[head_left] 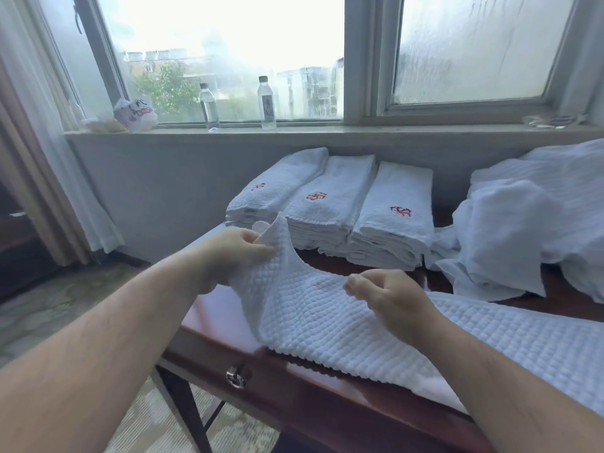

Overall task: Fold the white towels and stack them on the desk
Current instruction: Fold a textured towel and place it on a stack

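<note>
A white waffle-weave towel [327,322] lies stretched across the dark wooden desk [294,397]. My left hand [235,253] pinches its left corner and lifts it off the desk. My right hand [389,299] grips the towel's far edge a little to the right, fingers curled into the cloth. Behind them, three stacks of folded white towels [330,207] with red embroidered marks stand side by side against the wall. A loose heap of unfolded white towels [529,223] lies at the desk's right end.
Two clear water bottles [209,106] [266,103] and a crumpled plastic bag [135,114] stand on the windowsill. A curtain [42,142] hangs at the left. The desk drawer has a metal pull [235,376] at its front. Patterned carpet lies below left.
</note>
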Demonstrator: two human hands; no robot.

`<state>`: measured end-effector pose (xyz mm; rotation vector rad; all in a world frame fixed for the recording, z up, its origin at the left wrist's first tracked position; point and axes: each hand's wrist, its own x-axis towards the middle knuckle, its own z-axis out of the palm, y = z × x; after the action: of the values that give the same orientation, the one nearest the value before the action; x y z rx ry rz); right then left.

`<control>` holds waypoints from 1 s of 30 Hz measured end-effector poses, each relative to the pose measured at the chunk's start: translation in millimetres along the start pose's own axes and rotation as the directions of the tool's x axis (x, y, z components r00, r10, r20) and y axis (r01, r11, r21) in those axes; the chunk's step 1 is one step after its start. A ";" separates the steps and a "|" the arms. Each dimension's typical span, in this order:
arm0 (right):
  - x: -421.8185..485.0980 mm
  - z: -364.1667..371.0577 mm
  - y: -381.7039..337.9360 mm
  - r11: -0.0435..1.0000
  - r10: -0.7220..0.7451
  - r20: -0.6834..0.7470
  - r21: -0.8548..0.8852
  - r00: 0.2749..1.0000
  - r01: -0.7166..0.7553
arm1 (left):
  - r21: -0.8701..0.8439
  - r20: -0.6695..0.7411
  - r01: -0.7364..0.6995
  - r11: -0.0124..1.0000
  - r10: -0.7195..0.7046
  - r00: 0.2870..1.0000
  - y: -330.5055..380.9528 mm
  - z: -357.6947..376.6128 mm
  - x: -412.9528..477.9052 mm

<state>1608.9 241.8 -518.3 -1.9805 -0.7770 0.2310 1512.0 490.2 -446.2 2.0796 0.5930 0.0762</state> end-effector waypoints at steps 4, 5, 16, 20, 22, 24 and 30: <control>-7.2 -25.4 -9.5 0.956 0.126 -0.006 0.269 0.992 -0.120 | -0.143 0.206 -0.058 0.988 0.087 0.975 44.1 26.3 -6.2; -9.3 -35.4 -9.9 0.913 0.171 0.007 0.375 0.985 -0.161 | -0.178 0.242 -0.077 0.981 0.119 0.963 56.8 38.5 -8.6; -97.1 -199.1 39.9 0.659 0.353 -0.062 0.725 0.934 -0.201 | -0.378 0.472 -0.264 0.887 0.430 0.770 169.9 236.6 -48.2; -129.5 -222.1 63.4 0.496 0.433 0.081 0.810 0.898 -0.312 | -0.403 0.465 -0.321 0.857 0.494 0.735 172.3 263.1 -44.4; -135.3 -219.7 72.2 0.512 0.533 0.098 0.753 0.841 -0.412 | -0.242 0.360 -0.503 0.830 0.558 0.747 153.1 260.6 -37.6; -133.6 -209.2 78.0 0.633 0.625 0.021 0.570 0.780 -0.523 | 0.066 0.263 -0.659 0.749 0.624 0.736 125.9 254.9 -29.9; -117.5 -189.9 89.5 0.748 0.650 -0.282 0.401 0.706 -0.528 | 0.342 0.331 -0.694 0.634 0.610 0.720 88.4 235.7 -27.7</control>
<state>1642.8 3.7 -512.4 -1.8422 0.1981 0.2798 1587.3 254.6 -500.8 2.6271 -0.3461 0.1776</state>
